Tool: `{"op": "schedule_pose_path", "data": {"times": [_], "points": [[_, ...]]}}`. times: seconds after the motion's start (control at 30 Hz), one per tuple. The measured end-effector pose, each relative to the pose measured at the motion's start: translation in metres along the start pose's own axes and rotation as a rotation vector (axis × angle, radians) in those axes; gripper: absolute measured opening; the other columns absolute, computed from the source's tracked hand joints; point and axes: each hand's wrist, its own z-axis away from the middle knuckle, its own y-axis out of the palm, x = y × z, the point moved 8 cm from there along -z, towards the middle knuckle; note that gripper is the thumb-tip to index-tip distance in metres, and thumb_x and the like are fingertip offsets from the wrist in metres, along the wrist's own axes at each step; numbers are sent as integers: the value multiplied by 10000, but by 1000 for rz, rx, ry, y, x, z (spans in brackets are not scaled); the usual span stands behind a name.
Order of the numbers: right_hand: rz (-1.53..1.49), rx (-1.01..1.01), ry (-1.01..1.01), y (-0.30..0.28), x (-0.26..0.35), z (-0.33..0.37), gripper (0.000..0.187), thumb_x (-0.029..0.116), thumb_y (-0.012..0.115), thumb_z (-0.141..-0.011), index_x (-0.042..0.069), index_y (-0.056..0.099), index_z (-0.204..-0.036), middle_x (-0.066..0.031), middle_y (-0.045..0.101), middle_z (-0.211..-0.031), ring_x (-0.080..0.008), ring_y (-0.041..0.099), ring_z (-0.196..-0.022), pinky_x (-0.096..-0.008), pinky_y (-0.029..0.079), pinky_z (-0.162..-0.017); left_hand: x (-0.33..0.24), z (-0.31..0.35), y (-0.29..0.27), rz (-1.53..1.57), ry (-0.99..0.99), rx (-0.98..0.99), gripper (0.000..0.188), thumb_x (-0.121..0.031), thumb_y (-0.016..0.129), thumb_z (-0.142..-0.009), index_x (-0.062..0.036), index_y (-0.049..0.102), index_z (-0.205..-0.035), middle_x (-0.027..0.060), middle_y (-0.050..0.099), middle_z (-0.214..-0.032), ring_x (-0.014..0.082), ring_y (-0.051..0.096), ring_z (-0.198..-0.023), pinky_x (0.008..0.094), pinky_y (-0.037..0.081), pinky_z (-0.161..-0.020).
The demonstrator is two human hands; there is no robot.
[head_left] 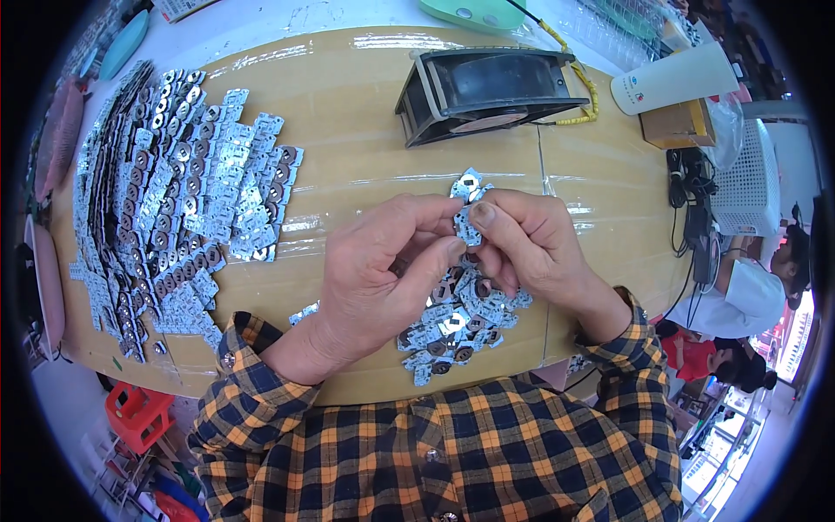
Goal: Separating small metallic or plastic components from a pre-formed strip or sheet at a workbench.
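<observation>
Above the middle of the table, both hands pinch a short piece of silvery-blue metal plates [468, 228] with a round fitting at its upper end. My left hand [370, 270] grips its left side between thumb and fingers. On the other side my right hand [539, 248] has its thumb pressed onto it, the fingers curled behind. Beneath and behind the hands lies a loose heap of similar small plates [452, 326], partly hidden, many with dark round discs. To the left spreads a large stack of long plate strips [165, 191], laid in rows.
A black box fan [487, 87] stands at the far side of the brown table [348, 113], its yellow-wrapped cable [593, 96] trailing right. A white cup [674, 78], a cardboard box [678, 126], black cables [691, 191] and a white basket [748, 174] line the right. Other people sit beyond.
</observation>
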Motion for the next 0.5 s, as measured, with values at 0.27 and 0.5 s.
{"op": "schedule_pose_path", "data": {"times": [0.27,0.5], "points": [[-78,43,58,-2,-1,-9,356,260,449,-1024,14,557,-791,2,526,-580,-38,461,-397,-184,344,-369,8,-5,-4,289,-273,-105,194,34,615,-869,67,580,-1057,93,674,-885,92,650,-724,205,521,-599],[-23,97,-6,-2,-4,-5,295,217,425,-1028,19,548,-848,11,520,-603,-31,463,-440,-186,347,-399,18,-7,2,235,-326,-102,127,27,643,-856,47,594,-972,81,669,-799,89,636,-644,186,501,-508]]}}
